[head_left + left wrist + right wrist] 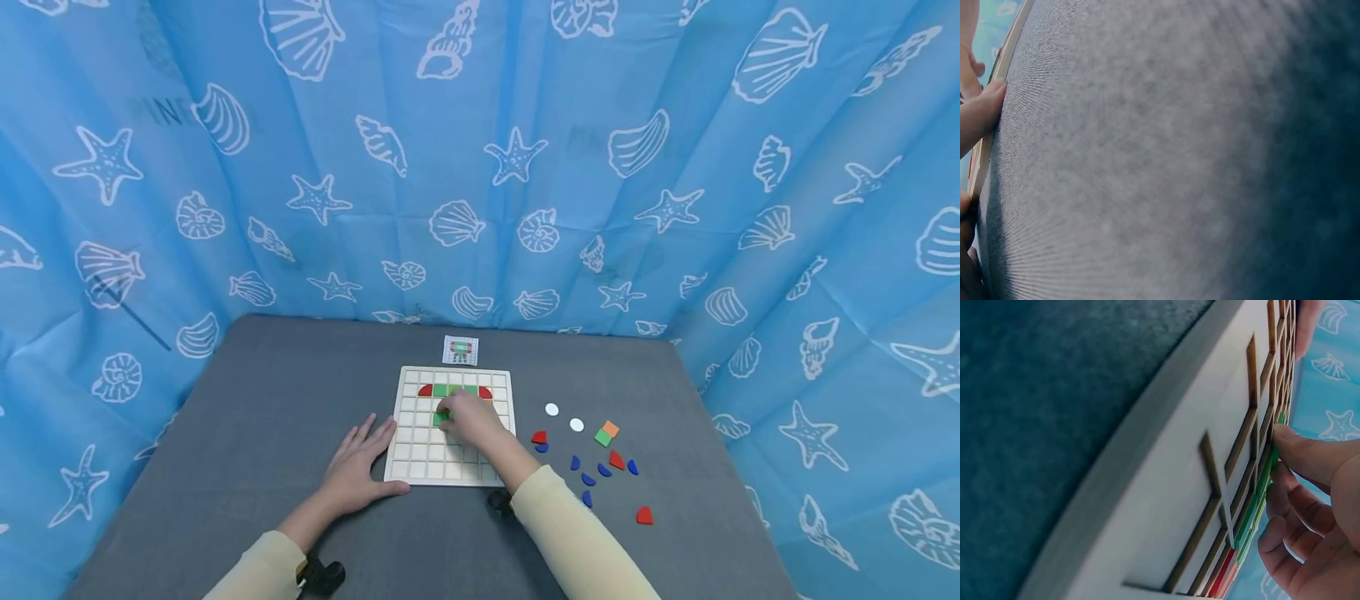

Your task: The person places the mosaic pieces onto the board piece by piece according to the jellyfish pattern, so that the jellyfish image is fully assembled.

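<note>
one grid board (pixel 420 467), one card (pixel 461 350), two white discs (pixel 552 409).

Green square tile (pixel 441 417) on the white grid board (pixel 420 454)

My right hand (pixel 471 419) pinches the flat green tile in a cell just under the red-and-green top row (pixel 455 390); my left hand (pixel 362 467) rests flat against the board's left edge.

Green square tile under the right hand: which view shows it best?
Right wrist: the green tile shows edge-on, pinched by the right hand at the grid board. Head shows a sliver. Left wrist shows none of it.
</note>
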Demonstrator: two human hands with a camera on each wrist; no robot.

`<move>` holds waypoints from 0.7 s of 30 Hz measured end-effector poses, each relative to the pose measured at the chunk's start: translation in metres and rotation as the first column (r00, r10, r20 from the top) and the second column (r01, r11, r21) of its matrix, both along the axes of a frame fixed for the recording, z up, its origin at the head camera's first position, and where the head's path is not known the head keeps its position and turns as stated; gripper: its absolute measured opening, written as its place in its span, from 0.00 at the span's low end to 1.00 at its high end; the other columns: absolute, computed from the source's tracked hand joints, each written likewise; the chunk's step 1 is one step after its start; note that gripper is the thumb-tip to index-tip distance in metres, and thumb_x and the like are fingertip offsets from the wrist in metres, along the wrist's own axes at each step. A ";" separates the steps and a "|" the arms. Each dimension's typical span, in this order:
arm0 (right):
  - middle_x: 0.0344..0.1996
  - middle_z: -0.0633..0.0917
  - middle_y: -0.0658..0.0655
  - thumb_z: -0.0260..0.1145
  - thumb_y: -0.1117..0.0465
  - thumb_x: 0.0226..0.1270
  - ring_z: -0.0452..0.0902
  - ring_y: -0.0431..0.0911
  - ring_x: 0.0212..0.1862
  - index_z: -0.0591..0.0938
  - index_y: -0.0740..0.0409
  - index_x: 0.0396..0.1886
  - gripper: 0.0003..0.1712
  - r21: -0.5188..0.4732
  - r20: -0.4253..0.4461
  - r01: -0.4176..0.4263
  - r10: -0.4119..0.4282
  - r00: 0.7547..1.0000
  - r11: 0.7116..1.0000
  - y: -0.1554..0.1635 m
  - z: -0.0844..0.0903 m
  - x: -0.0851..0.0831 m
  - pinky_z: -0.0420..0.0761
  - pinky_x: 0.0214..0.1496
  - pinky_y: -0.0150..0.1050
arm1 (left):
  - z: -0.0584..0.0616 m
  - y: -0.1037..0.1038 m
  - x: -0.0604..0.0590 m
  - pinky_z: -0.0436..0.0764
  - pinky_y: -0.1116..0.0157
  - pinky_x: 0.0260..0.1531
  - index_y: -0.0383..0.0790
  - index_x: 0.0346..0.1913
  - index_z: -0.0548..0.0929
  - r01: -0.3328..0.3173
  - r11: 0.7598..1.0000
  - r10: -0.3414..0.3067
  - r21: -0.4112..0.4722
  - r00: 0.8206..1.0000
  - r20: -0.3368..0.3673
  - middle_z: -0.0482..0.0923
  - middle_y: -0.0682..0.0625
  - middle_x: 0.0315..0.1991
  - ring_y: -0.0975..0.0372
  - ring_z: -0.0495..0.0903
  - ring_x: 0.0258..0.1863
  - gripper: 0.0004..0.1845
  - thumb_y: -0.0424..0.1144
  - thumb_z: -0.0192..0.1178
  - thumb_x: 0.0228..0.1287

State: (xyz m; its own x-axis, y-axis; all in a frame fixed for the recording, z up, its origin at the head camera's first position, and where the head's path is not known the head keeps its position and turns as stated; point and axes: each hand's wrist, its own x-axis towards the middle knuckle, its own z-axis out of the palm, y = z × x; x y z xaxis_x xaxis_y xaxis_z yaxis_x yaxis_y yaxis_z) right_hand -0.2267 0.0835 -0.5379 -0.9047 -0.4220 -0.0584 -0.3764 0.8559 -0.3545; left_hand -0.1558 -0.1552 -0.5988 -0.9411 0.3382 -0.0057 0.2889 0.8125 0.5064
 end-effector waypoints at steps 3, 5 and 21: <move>0.43 0.85 0.48 0.74 0.57 0.64 0.81 0.43 0.47 0.89 0.50 0.50 0.14 -0.001 -0.002 -0.016 0.016 1.000 1.000 0.000 -0.001 -0.001 0.83 0.50 0.40 | -0.001 0.001 -0.001 0.47 0.41 0.77 0.46 0.80 0.56 -0.002 1.000 0.002 -0.005 1.000 0.003 0.54 0.50 0.80 0.46 0.45 0.81 0.63 0.78 0.64 0.47; 0.43 0.85 0.48 0.74 0.57 0.64 0.81 0.42 0.47 0.89 0.49 0.50 0.15 0.001 0.000 -0.026 0.026 1.000 1.000 0.000 0.000 -0.003 0.83 0.49 0.39 | -0.001 0.002 -0.001 0.47 0.42 0.77 0.46 0.80 0.56 -0.008 1.000 0.008 -0.001 1.000 0.001 0.54 0.51 0.80 0.47 0.45 0.81 0.63 0.78 0.64 0.46; 0.46 0.86 0.49 0.74 0.57 0.65 0.84 0.44 0.44 0.88 0.51 0.51 0.15 -0.105 -0.059 -0.013 0.007 0.998 0.994 0.020 0.025 0.017 0.84 0.44 0.41 | -0.002 0.003 0.000 0.49 0.40 0.75 0.46 0.80 0.57 -0.022 1.000 0.022 0.009 1.000 -0.008 0.56 0.49 0.80 0.45 0.46 0.81 0.63 0.77 0.66 0.46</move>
